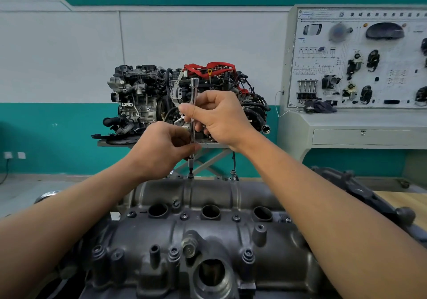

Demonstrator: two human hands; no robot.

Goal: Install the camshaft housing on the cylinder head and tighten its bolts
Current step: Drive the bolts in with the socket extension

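Observation:
The grey camshaft housing (208, 236) lies across the lower half of the view, with three round wells along its middle and several bolts in its flanges. A long chrome extension bar (193, 95) stands upright with its socket tip on a bolt (190, 175) at the housing's far edge. My left hand (161, 148) pinches the bar low down. My right hand (219, 116) grips it higher up, fingers curled round the shaft. The bar's top end sticks out above my right hand.
Two display engines (184, 100) sit on a scissor stand behind the bench. A grey training panel (360, 58) with mounted car parts stands at the right. A wooden bench top (402, 204) shows at the right, with a dark cover part (360, 190) lying on it.

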